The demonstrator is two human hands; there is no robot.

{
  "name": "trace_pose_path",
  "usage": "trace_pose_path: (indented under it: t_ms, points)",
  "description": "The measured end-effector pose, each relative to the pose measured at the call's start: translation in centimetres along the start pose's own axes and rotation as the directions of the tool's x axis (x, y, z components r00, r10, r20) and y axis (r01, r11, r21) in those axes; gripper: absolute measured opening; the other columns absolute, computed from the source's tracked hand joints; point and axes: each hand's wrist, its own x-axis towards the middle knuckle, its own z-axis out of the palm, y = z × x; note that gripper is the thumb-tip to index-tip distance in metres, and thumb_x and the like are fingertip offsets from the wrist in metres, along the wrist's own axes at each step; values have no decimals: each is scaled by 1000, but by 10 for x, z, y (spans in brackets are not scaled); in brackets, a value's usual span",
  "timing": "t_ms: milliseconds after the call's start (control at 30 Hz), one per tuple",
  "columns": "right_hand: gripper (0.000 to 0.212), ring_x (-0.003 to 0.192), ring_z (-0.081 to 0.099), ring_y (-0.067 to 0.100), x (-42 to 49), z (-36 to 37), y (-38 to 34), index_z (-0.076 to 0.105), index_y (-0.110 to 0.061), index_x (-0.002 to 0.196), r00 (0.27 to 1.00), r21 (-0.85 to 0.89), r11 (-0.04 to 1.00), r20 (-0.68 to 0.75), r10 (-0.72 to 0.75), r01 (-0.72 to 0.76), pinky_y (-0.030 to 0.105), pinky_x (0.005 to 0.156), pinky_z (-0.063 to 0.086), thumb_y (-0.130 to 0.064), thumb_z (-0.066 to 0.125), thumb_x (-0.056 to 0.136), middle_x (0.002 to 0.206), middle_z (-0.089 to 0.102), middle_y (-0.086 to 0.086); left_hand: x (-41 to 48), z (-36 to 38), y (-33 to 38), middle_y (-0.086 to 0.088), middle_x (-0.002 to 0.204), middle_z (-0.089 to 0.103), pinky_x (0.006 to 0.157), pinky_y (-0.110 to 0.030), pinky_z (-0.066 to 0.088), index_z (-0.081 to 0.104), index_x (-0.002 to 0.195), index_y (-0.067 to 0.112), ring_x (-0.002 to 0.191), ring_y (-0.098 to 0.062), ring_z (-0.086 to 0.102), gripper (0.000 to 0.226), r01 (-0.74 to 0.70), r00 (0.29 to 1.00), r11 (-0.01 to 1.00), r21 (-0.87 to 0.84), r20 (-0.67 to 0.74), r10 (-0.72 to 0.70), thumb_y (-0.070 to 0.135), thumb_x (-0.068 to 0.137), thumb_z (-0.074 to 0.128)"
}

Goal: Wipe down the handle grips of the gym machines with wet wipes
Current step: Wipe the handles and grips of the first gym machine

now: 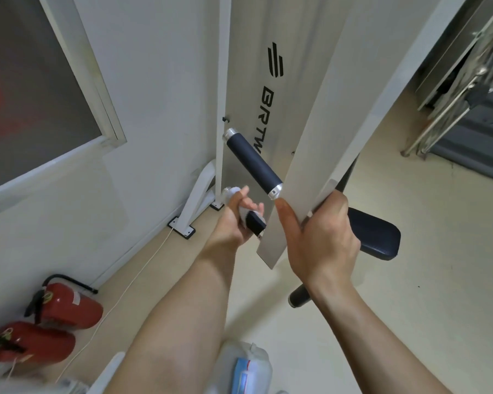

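The left hand is curling its grip tight round a white wet wipe on the lower black cylindrical handle, while the right hand is clasping the white flat metal arm beside it

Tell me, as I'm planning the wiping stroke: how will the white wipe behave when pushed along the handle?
The wipe looks limp: it wraps round the lower grip under the left hand, so it probably bunches if pushed loosely. The grip's smooth-looking dark cover suggests it will slide easily.
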Motion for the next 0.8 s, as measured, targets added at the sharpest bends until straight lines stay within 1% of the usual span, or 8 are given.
trace_pose_path:
  t_ms: [133, 233, 367, 467, 567, 633, 700, 800]
  points:
    - [69, 89, 62, 34, -2, 1, -5, 44, -10, 109, 1000, -41, 999, -17, 0, -1, 40, 64, 46, -72, 53, 80, 101, 56, 5, 3, 3, 3, 9, 50, 43, 70, -25, 56, 53, 60, 23, 48, -7, 42, 33, -42, 999, 984, -172, 15, 46, 26, 74, 83]
    - [74, 91, 61, 37, -1, 0, -1, 43, -8, 109, 999, -72, 997, -43, -7, 4, 40, 62, 44, -76, 46, 80, 101, 54, 8, -3, 17, -17, 2, 62, 47, 55, -22, 52, 54, 78, 15, 44, -12, 48, 23, 45, 991, 982, 183, -132, -21, 22, 89, 73]
    - [75, 96, 59, 37, 4, 1, 5, 41, -8, 109, 1000, -50, 999, -30, -1, 0, 38, 65, 35, -77, 44, 81, 102, 53, 7, -13, 29, -41, -16, 111, 73, 91, -40, 60, 67, 116, 4, 100, -32, 73, 51, 77, 985, 861, 504, -173, 14, 30, 73, 67]
    - [71, 97, 59, 37, 8, 4, 6, 41, -10, 110, 1000, -11, 1000, -26, -5, 5, 37, 65, 35, -74, 50, 83, 103, 54, 6, -9, 38, -6, -5, 87, 60, 69, -29, 51, 60, 92, 13, 73, -20, 60, 13, 93, 992, 892, 443, -122, -43, 23, 99, 55]
    - [72, 95, 60, 37, 7, 6, 5, 41, -9, 111, 999, -19, 1000, -35, -25, 25, 40, 64, 41, -74, 50, 82, 104, 55, 8, 11, 36, 20, 1, 65, 44, 62, -28, 51, 50, 74, 16, 59, -16, 50, 33, 69, 970, 969, 235, -243, -10, 33, 99, 64]
    - [71, 95, 59, 37, 9, 6, 7, 41, -9, 111, 999, -42, 999, -37, -23, 21, 39, 63, 39, -73, 51, 83, 103, 55, 9, 17, 27, 2, -1, 68, 40, 59, -29, 51, 65, 98, 18, 60, -17, 49, 38, 39, 983, 965, 258, -184, 10, 54, 91, 69]
    - [69, 97, 58, 37, 13, 5, 11, 40, -10, 111, 999, -54, 999, -31, -13, 11, 37, 64, 34, -72, 52, 84, 103, 52, 8, 25, 9, -29, -11, 93, 51, 67, -36, 52, 58, 131, 18, 80, -29, 56, 80, 26, 996, 923, 384, -88, 9, 76, 77, 68]
    - [69, 101, 57, 36, 20, 2, 15, 41, -10, 113, 1000, -40, 999, -13, -10, 9, 37, 67, 35, -72, 51, 84, 107, 51, 8, -1, 7, -59, -8, 104, 53, 86, -43, 46, 59, 91, 26, 98, -28, 53, 53, -105, 994, 849, 517, 17, 112, 78, 79, 58]
